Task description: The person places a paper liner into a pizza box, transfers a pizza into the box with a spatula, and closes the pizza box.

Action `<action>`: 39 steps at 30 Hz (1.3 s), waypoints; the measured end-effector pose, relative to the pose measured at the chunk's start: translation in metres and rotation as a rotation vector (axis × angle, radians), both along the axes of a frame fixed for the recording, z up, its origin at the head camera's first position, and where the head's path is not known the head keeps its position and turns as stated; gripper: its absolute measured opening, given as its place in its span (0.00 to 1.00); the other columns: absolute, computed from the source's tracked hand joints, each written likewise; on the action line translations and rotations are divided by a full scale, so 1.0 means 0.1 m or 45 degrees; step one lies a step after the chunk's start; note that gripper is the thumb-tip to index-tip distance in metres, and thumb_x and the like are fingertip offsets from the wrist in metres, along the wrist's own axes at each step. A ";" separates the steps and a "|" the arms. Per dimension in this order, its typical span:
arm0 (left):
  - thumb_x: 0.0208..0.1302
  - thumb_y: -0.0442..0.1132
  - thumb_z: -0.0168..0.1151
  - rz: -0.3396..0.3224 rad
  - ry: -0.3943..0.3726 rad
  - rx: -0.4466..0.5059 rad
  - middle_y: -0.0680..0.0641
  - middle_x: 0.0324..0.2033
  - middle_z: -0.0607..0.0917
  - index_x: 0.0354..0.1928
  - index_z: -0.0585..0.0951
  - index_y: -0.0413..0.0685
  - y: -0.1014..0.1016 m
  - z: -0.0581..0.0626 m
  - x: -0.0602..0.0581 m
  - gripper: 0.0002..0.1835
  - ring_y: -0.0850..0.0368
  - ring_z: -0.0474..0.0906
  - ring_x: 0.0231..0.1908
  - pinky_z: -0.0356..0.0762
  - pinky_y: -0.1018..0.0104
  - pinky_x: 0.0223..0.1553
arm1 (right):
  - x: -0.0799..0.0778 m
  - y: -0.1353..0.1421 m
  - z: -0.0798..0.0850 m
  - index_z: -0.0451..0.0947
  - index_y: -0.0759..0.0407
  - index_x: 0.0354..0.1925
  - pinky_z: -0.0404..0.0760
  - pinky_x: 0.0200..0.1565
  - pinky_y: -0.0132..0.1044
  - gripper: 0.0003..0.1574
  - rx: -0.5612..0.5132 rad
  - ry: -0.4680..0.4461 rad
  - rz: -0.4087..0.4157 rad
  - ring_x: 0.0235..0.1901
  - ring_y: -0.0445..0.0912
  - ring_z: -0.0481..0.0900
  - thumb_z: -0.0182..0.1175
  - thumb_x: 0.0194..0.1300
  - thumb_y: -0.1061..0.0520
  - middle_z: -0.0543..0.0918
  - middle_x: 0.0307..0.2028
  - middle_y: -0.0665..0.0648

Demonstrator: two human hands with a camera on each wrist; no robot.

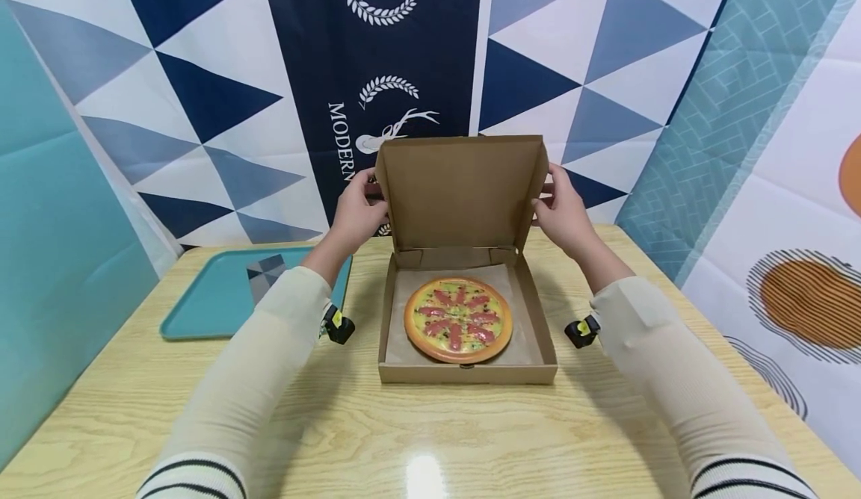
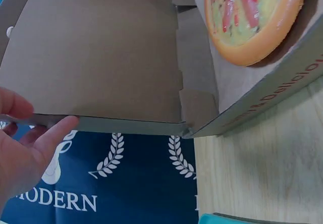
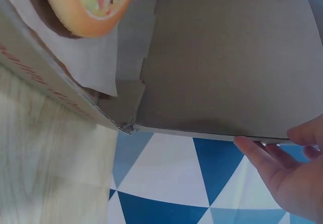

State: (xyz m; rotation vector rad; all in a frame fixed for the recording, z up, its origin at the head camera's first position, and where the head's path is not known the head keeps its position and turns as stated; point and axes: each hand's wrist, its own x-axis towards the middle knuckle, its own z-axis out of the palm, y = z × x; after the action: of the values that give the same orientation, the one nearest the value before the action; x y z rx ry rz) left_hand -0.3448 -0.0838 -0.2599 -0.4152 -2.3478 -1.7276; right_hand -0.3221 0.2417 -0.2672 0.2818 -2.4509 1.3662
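Note:
A brown cardboard pizza box [image 1: 467,374] stands on the table with its lid [image 1: 464,193] raised upright at the back. Inside, on a sheet of pale paper [image 1: 528,335], lies a round pizza [image 1: 458,320] with a thick crust and red strips on top. My left hand [image 1: 359,214] holds the lid's left side edge, thumb toward the inner face and fingers along the outside, as the left wrist view shows. On the opposite edge my right hand [image 1: 563,211] grips the lid in the same way. Red lettering runs along the box's side wall [image 2: 282,85].
A teal tray [image 1: 202,308] lies at the table's left, partly behind my left sleeve. In it sits a grey patterned block-like object [image 1: 264,275], partly hidden. A patterned cloth [image 1: 403,51] hangs close behind the table [image 1: 377,439].

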 end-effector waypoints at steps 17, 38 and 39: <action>0.71 0.63 0.45 -0.186 -0.372 0.390 0.28 0.60 0.72 0.71 0.59 0.39 -0.10 0.19 0.35 0.40 0.35 0.71 0.60 0.72 0.47 0.59 | 0.42 -0.09 0.17 0.44 0.73 0.72 0.57 0.68 0.55 0.48 -0.419 -0.189 0.249 0.69 0.63 0.57 0.42 0.74 0.39 0.57 0.67 0.75; 0.67 0.46 0.63 -0.097 -0.383 0.156 0.34 0.57 0.72 0.62 0.64 0.35 -0.08 0.15 0.46 0.30 0.40 0.76 0.55 0.78 0.56 0.54 | 0.58 -0.02 0.25 0.65 0.67 0.56 0.64 0.64 0.48 0.27 -0.625 -0.374 0.242 0.52 0.48 0.73 0.59 0.69 0.49 0.71 0.49 0.57; 0.67 0.46 0.63 -0.102 -0.377 0.150 0.34 0.56 0.73 0.61 0.64 0.34 -0.08 0.14 0.46 0.30 0.40 0.75 0.56 0.78 0.56 0.54 | 0.59 -0.01 0.24 0.64 0.67 0.56 0.64 0.64 0.48 0.28 -0.636 -0.374 0.246 0.52 0.48 0.74 0.59 0.69 0.50 0.71 0.49 0.57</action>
State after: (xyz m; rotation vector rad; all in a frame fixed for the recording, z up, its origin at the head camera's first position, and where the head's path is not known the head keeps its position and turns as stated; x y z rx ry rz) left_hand -0.2985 -0.0917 -0.2458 -0.2521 -2.4337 -2.0799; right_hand -0.2632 0.2406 -0.2437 0.2093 -2.2340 2.1780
